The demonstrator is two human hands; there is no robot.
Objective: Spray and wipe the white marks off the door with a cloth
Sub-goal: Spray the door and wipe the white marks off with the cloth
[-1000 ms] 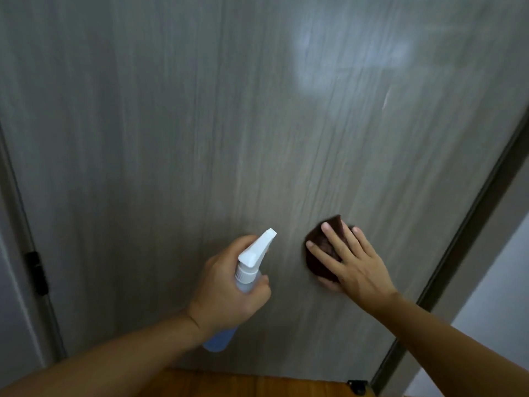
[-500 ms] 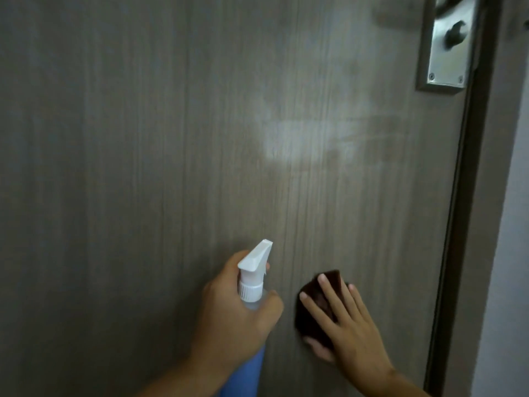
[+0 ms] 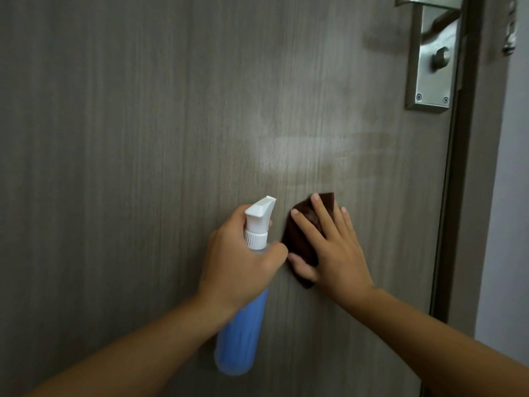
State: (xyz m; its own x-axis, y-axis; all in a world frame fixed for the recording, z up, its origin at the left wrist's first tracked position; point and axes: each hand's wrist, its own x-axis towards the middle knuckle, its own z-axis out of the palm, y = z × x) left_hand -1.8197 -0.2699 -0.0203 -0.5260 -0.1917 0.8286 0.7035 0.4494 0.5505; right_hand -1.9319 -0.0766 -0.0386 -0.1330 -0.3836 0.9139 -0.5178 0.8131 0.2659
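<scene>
- Door (image 3: 143,138): grey-brown wood-grain panel filling most of the view; its right edge meets a dark frame (image 3: 446,224).
- Marks (image 3: 303,156): a pale, whitish smear on the door, right of centre, spreading sideways towards the frame in faint streaks; it lies above both hands and below the level of the lock plate.
- Lock plate (image 3: 432,61): brushed metal, upper right of the door, with a lever at its top, a keyhole knob in the middle and two screws near its lower edge.
- Bottle (image 3: 243,333): translucent blue body with a white spray head; the nozzle points up towards the door, just below the smear.
- Left hand (image 3: 240,259): fingers curled round the neck of the bottle, gripping it below the white collar; whether a finger lies on the trigger cannot be told.
- Cloth (image 3: 300,242): dark brown, folded, lying flat against the door just beside the bottle and directly under the smear.
- Right hand (image 3: 335,247): fingers straight and spread, pressing the cloth against the door; the thumb shows at the lower left edge of the cloth.
- Wall (image 3: 503,224): pale surface right of the frame.
</scene>
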